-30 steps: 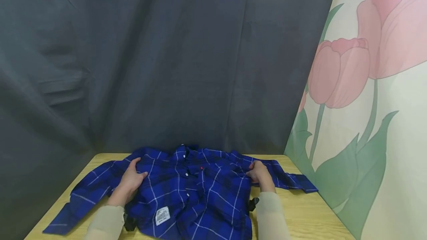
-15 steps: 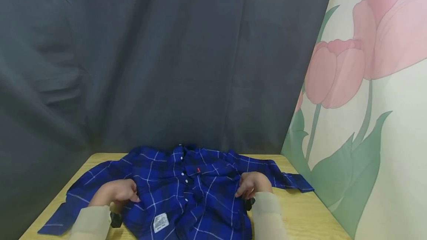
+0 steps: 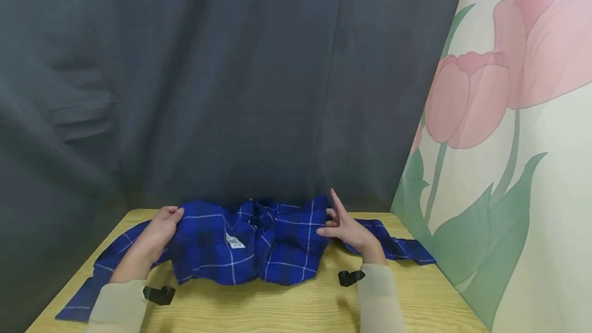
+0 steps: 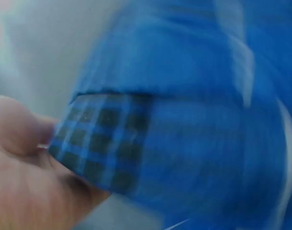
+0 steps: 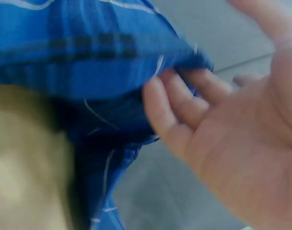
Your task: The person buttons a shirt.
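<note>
A blue plaid shirt (image 3: 208, 240) lies across the table, its lower part doubled up over the body toward the collar and its sleeves out to both sides. My left hand (image 3: 159, 229) pinches the raised left corner of the hem; the left wrist view shows that corner (image 4: 98, 143) between thumb and fingers, blurred. At the opposite corner is my right hand (image 3: 347, 229), index finger pointing up and thumb spread, other fingers touching the cloth (image 5: 107, 72). A white label (image 3: 235, 241) shows on the shirt. The buttons are mostly hidden under the fold.
The wooden table (image 3: 259, 307) shows bare in front of the shirt. A dark curtain (image 3: 231, 91) hangs right behind its far edge. On the right stands a wall panel with painted tulips (image 3: 472, 102). Each wrist carries a small black mount (image 3: 159, 295).
Both hands have carried the shirt's hem up and away, folding it over the body and uncovering the near table. The label has moved up, and the right hand's fingers have spread.
</note>
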Tool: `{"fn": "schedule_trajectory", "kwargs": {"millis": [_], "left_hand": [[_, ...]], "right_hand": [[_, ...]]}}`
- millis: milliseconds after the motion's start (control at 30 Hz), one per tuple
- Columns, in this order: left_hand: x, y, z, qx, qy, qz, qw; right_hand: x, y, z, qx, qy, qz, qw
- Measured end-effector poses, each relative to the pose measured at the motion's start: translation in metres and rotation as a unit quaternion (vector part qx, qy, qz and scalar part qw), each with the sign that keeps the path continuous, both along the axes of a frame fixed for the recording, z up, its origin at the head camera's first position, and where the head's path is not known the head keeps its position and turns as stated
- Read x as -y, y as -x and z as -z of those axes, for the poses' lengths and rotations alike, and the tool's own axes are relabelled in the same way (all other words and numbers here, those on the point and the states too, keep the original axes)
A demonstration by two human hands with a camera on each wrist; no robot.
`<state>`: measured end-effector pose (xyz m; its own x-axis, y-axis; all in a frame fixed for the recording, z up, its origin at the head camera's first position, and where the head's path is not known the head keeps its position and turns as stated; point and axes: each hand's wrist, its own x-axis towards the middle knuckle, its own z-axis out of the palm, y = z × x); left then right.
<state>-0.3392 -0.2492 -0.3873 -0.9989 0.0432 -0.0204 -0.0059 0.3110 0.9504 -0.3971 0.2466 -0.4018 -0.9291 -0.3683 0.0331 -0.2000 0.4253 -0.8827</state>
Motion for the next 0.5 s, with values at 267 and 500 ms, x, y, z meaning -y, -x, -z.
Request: {"fn": "schedule_trajectory", "kwargs": {"millis": [267,500], "left_hand": [[-0.011,0.009,0.022,0.034,0.084,0.046,0.9949],[-0.005,-0.004,0.022,0.086,0.200,0.080,0.9727]], "right_hand": [[0.023,0.005,0.019,-0.030,-0.179,0.088,0.9794],[0.021,-0.009,0.010,0.082,-0.218,0.117,0.9653]]}}
